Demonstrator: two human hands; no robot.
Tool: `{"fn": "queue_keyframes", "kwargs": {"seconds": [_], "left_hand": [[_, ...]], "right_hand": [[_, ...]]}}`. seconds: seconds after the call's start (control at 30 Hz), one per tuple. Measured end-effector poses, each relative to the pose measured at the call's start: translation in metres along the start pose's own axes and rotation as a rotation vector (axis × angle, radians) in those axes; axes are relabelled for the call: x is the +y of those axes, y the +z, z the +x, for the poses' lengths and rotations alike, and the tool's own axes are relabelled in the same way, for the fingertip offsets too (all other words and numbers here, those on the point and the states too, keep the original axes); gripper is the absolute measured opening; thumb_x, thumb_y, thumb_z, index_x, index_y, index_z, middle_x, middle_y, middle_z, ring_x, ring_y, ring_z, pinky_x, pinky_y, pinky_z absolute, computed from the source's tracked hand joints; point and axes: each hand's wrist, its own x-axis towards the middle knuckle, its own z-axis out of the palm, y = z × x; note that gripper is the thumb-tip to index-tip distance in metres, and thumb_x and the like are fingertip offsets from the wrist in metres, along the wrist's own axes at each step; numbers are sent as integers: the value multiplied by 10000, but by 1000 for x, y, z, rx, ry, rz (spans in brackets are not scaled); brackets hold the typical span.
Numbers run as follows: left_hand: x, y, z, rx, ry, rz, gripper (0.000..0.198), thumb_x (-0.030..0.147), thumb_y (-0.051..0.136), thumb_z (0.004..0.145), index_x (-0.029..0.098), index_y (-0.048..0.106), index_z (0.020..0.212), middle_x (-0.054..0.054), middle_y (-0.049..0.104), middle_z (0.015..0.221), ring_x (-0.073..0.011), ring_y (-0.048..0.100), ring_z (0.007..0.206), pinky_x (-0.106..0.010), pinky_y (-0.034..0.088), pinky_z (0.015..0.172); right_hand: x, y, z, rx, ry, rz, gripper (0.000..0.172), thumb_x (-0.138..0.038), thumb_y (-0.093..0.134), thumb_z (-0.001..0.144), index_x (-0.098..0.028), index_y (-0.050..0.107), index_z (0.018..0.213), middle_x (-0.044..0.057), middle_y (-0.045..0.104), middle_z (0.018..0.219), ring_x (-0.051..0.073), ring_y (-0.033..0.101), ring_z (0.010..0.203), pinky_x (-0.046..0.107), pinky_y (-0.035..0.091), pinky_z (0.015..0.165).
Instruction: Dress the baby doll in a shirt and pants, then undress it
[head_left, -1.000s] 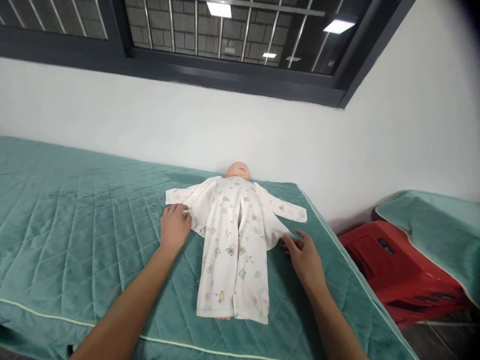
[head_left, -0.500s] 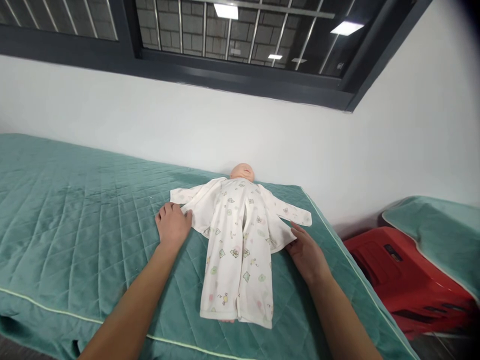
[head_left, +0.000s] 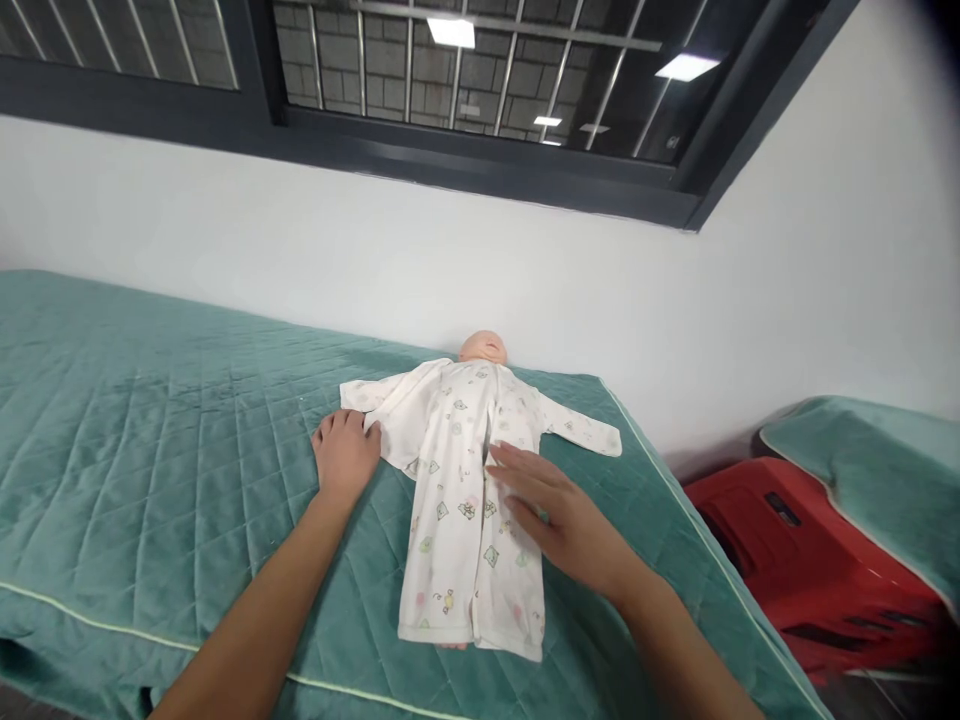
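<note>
A baby doll [head_left: 483, 347] lies face up on a green quilted bed [head_left: 165, 440], its head toward the wall. It wears a white printed romper [head_left: 457, 490] with both sleeves spread out. My left hand [head_left: 345, 455] rests flat on the quilt, fingers apart, touching the edge of the romper's left sleeve. My right hand [head_left: 551, 515] is open with fingers stretched, lying over the right side of the romper at the doll's hip.
A white wall rises behind the bed under a dark-framed barred window [head_left: 465, 80]. To the right of the bed stands a red plastic object [head_left: 810, 560] partly covered by a green quilted cloth [head_left: 870, 470]. The bed's front edge runs along the bottom.
My right hand has moved left from the quilt beside the romper onto the garment itself. The left hand has stayed in place by the sleeve.
</note>
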Motion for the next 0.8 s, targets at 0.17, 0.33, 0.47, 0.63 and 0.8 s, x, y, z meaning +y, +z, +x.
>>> {"fn": "queue_keyframes", "kwargs": {"seconds": [0.17, 0.33, 0.47, 0.63, 0.8], "left_hand": [[2, -2, -1, 2, 19, -26, 312, 381, 443, 922, 163, 645, 1018, -139, 636, 1156, -345, 503, 1154, -489, 407, 958], [2, -4, -2, 53, 36, -192, 269, 378, 439, 923, 184, 588, 813, -112, 650, 967, -293, 543, 1045, -401, 424, 873], [9, -18, -7, 13, 40, -646, 299, 435, 433, 933, 200, 517, 768, 7, 543, 711, -167, 508, 708, -274, 412, 676], [54, -62, -22, -79, 213, -1008, 305, 457, 424, 962, 198, 570, 896, 10, 598, 815, -148, 560, 766, -252, 464, 704], [100, -78, -41, -93, 693, -771, 258, 326, 383, 1003, 192, 583, 910, -73, 667, 1136, -207, 614, 1110, -346, 507, 956]], "right_hand": [[1, 10, -11, 81, 31, -48, 366, -222, 465, 970, -307, 577, 1308, 37, 510, 1465, 226, 470, 1354, 422, 437, 1103], [6, 14, 0, 334, 201, -97, 239, -282, 487, 965, -250, 609, 1168, 81, 637, 1199, 235, 594, 1125, 404, 485, 970], [8, 17, 9, 247, 274, -50, 167, -328, 475, 974, -234, 612, 985, 55, 629, 987, 189, 602, 875, 334, 490, 806], [9, 15, 19, 186, 292, -33, 225, -350, 462, 975, -222, 574, 827, 15, 585, 835, 159, 551, 755, 290, 433, 705], [20, 1, 54, 326, 321, -1, 247, -377, 475, 956, -217, 590, 807, -8, 604, 749, 149, 542, 696, 275, 415, 667]]}}
